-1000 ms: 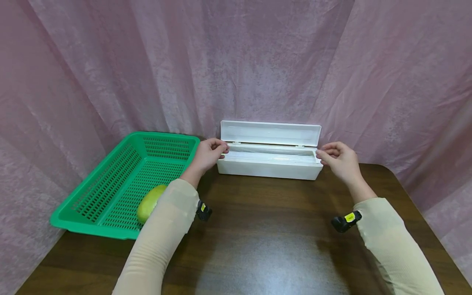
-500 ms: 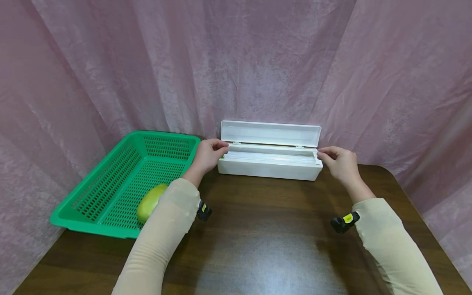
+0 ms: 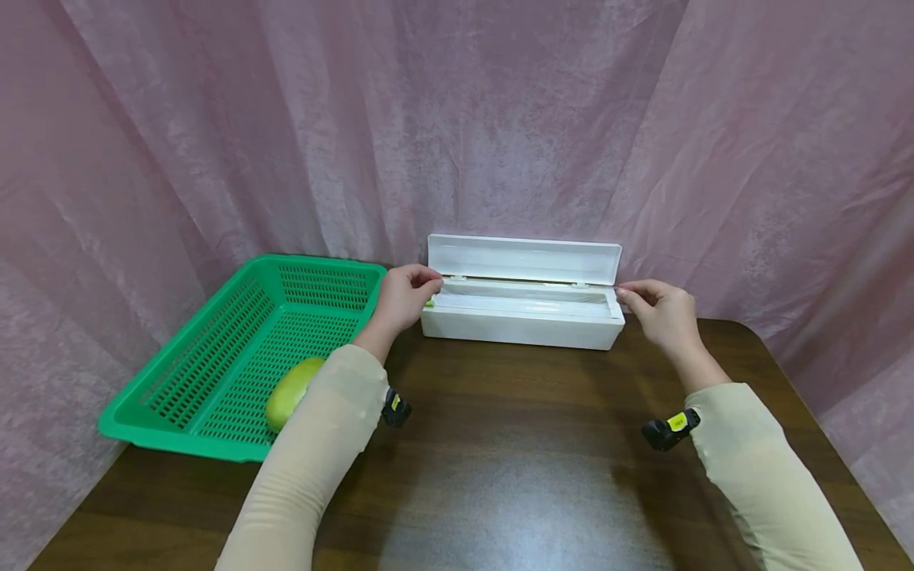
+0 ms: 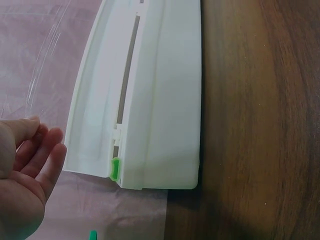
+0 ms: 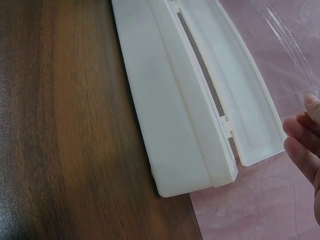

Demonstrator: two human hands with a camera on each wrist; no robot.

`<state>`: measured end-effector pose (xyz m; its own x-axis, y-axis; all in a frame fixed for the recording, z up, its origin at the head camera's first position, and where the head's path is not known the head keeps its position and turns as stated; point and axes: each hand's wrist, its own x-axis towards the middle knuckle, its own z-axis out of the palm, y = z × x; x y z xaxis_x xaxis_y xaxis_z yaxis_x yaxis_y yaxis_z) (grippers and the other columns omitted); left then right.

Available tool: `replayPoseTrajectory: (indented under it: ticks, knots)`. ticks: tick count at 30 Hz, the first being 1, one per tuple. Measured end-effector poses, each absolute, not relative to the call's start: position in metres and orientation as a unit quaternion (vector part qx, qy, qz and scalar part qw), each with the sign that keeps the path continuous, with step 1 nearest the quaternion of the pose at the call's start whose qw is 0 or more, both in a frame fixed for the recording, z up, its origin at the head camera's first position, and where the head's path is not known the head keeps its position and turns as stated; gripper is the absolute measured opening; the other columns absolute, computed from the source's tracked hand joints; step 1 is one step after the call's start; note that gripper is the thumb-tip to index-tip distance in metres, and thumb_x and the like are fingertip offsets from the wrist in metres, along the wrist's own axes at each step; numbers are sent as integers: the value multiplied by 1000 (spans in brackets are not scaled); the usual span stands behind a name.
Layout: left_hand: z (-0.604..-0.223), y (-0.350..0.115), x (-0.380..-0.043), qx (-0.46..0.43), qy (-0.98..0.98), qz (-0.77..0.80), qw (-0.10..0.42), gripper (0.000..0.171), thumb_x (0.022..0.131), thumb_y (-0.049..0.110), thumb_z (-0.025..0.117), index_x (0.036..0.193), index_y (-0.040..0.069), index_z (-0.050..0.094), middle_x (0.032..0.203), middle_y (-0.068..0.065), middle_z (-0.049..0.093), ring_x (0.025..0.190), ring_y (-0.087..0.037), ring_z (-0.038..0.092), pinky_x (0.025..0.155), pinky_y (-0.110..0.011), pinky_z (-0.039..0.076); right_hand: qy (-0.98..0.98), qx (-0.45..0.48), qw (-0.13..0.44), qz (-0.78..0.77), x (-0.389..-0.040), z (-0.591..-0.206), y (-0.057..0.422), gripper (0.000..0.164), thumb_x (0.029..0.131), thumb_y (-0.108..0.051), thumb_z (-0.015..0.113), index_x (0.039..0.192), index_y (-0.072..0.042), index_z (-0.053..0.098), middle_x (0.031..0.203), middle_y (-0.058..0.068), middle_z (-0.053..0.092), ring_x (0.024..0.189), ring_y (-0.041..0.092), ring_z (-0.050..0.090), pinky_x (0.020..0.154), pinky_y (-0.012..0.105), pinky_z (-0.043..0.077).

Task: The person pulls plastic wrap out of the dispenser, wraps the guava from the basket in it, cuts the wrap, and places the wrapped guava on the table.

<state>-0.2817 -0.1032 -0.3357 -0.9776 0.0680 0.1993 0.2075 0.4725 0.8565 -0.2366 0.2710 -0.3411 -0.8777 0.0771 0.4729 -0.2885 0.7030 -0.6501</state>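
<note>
Left hand [image 3: 400,301] and right hand [image 3: 662,319] pinch seemingly one clear film [image 4: 38,70] — one white box [image 3: 524,329] between them.

The right grip [image 5: 306,135] pinches clear film [image 5: 286,41] near the open-lidded white box [image 5: 162,100].

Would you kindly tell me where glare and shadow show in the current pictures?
Head view: pale glare on the near part of the table, soft shadows beside the left sleeve and right sleeve; left wrist view: the white box looks washed out, and the clear film shows as thin bright streaks; right wrist view: similar streaks upper right.
</note>
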Motion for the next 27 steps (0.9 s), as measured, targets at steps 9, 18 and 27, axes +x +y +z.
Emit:
replayPoseTrajectory:
  ticks: [9, 18, 27]
  knots:
    - [-329, -104, -277, -82, -857, -504, 67, 14, 91, 18, 64, 96, 8, 70, 93, -10, 69, 85, -22, 61, 69, -28, 49, -879, 48, 227, 416, -235, -340, 271, 23, 91, -16, 64, 99, 5, 70, 87, 19, 71, 61, -17, 54, 54, 8, 49]
    - [-325, -105, -274, -85, -864, -492, 69, 16, 91, 21, 64, 99, 9, 71, 94, -9, 69, 85, -21, 61, 70, -29, 50, -880, 42, 223, 417, -233, -336, 273, 25, 91, -19, 63, 100, 4, 70, 65, -34, 52, 54, -8, 54, 49, 16, 49]
    - [-323, -106, -274, -86, -864, -492, 67, 16, 91, 22, 64, 98, 10, 71, 95, -8, 67, 85, -21, 58, 71, -30, 50, -876, 54, 226, 423, -232, -334, 275, 26, 91, -19, 63, 99, 4, 70, 65, -34, 53, 56, -10, 55, 50, 12, 47]
